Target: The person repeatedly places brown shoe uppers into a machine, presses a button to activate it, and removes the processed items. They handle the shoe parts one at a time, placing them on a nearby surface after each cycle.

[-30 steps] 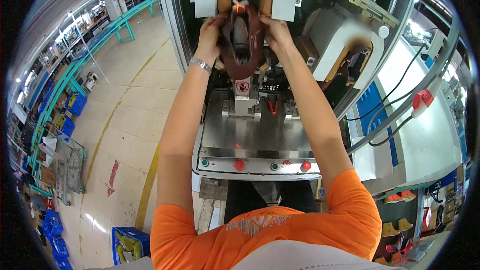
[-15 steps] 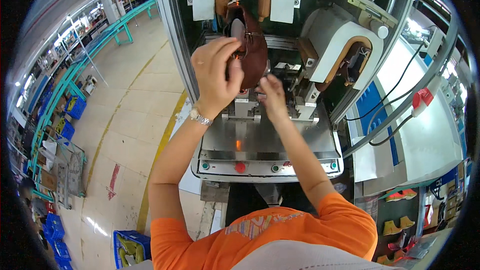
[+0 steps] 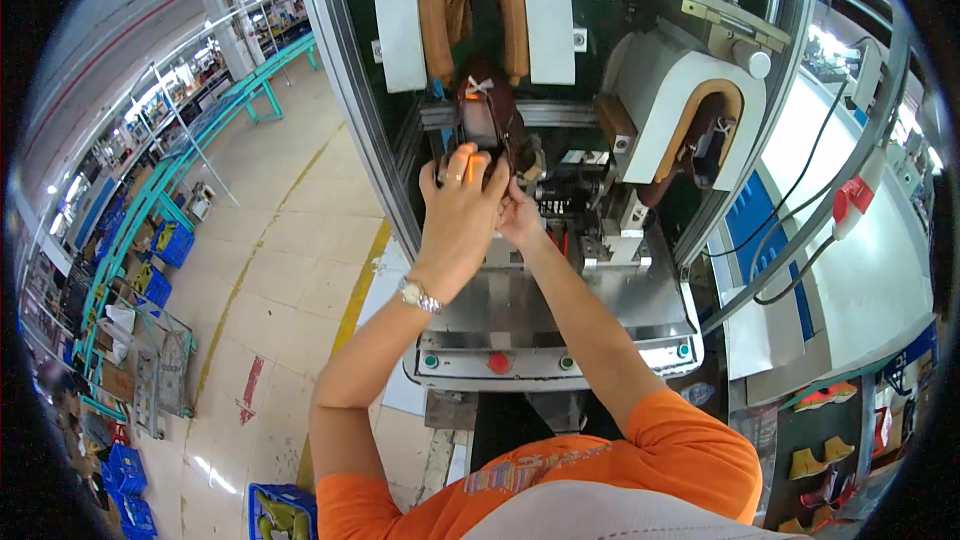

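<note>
A dark brown leather shoe upper (image 3: pixel 508 112) with a small white lace tie (image 3: pixel 479 87) sits below the U-shaped tan pad (image 3: pixel 432 0) of a machine. My left hand (image 3: pixel 460 225), with a watch at the wrist, curls its bent fingers over the near part of the upper. Close by on the right, my right hand (image 3: pixel 517 216) pinches the near right edge of the upper. An orange glow falls on the left fingers and the upper. Much of the near end is hidden behind my hands.
On the right, a second padded station (image 3: pixel 680 105) holds another brown shoe upper (image 3: pixel 708 140). A steel plate (image 3: pixel 520 302) and a panel with a red button (image 3: pixel 499 363) lie below. A metal frame post (image 3: pixel 352 90) stands left; a red plug (image 3: pixel 851 202) hangs right.
The upper has turned and come lower, and its white tie now lies farther below the pad. My left hand has moved down onto it; my right hand has come in against its edge.
</note>
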`<state>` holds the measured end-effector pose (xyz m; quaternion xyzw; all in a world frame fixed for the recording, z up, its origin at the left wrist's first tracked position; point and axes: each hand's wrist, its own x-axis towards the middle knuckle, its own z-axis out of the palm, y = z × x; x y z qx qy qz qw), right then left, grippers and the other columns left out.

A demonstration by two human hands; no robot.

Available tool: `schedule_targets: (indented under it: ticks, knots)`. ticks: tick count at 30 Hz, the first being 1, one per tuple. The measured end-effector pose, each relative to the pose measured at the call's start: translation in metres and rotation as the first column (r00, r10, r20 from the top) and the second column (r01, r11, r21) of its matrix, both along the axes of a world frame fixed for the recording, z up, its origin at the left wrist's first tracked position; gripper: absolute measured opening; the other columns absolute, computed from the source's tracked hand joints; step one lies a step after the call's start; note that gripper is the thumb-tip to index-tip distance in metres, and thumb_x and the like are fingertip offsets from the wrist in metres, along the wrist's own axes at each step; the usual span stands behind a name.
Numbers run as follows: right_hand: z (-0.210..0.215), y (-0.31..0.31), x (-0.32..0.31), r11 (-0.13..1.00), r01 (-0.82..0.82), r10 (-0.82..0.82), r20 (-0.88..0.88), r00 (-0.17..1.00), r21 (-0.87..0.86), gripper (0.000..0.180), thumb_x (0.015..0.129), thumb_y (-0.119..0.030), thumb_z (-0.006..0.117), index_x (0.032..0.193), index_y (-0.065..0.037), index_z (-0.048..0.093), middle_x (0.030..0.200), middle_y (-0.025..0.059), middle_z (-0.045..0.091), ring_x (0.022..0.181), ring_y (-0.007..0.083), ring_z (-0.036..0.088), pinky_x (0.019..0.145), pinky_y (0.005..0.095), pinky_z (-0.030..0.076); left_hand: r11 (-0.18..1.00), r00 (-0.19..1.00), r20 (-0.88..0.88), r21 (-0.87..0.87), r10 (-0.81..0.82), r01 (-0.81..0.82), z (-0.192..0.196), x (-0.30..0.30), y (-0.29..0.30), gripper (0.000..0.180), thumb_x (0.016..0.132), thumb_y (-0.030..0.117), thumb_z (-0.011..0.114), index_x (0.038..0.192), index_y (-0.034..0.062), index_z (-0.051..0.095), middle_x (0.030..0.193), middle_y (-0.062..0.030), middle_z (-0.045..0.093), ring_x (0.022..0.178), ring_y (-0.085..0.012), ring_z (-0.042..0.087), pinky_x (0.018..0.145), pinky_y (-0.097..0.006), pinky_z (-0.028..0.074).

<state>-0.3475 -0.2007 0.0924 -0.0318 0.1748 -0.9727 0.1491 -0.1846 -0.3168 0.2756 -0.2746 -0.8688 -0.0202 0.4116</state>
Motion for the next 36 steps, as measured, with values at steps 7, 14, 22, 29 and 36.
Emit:
schedule_targets:
  ticks: [7,14,22,29,36]
  knots:
    - [0.002,0.01,0.015,0.998,-0.002,0.003,-0.005,1.0,0.056,0.028,0.094,-0.033,0.046,0.101,-0.008,0.056,0.082,0.0093,0.064,0.07,0.0215,0.064,0.065,0.0326,0.054,0.994,0.994,0.104,0.107,-0.04,0.029,0.002,-0.001,-0.007,0.044,0.071,0.005,0.059,0.114,0.0056,0.054,0.113,-0.0111,0.048,0.123,-0.0275,0.035,0.092,-0.056,0.031]
    - [-0.003,0.016,0.021,0.995,-0.042,0.059,-0.212,0.976,0.087,0.04,0.096,-0.036,0.035,0.116,-0.007,0.053,0.106,0.014,0.062,0.092,0.0262,0.06,0.09,0.0397,0.045,0.977,0.991,0.007,0.17,0.13,-0.13,-0.027,0.004,0.031,0.037,0.079,0.015,0.052,0.112,-0.0024,0.049,0.113,-0.0139,0.046,0.128,-0.0292,0.029,0.092,-0.067,0.026]
    - [0.022,0.006,0.032,0.989,0.032,-0.002,-0.203,0.979,0.146,0.041,0.096,-0.036,0.034,0.123,-0.008,0.048,0.116,0.0122,0.056,0.104,0.0261,0.055,0.094,0.0406,0.042,0.967,0.991,-0.02,0.22,0.133,-0.126,-0.034,0.0,0.023,0.038,0.079,0.012,0.05,0.115,0.0015,0.05,0.115,-0.0109,0.048,0.13,-0.0262,0.027,0.09,-0.069,0.026]
    - [0.036,-0.01,0.039,0.996,0.065,-0.051,-0.206,0.977,0.059,0.043,0.096,-0.036,0.034,0.129,-0.009,0.044,0.125,0.0107,0.052,0.114,0.0261,0.05,0.098,0.0414,0.039,0.987,0.994,0.023,0.117,0.111,-0.113,-0.027,0.0,0.012,0.043,0.078,0.012,0.055,0.12,0.0061,0.047,0.121,-0.0099,0.046,0.133,-0.0258,0.023,0.089,-0.072,0.026]
    - [0.007,-0.011,0.015,1.0,-0.012,0.008,-0.147,0.989,-0.023,0.037,0.096,-0.036,0.038,0.117,-0.008,0.052,0.112,0.0091,0.061,0.104,0.0236,0.058,0.092,0.0377,0.045,0.989,0.985,0.144,0.1,0.094,-0.109,-0.02,0.004,0.002,0.053,0.074,0.01,0.063,0.123,0.0084,0.045,0.128,-0.0115,0.04,0.135,-0.0266,0.019,0.091,-0.072,0.025]
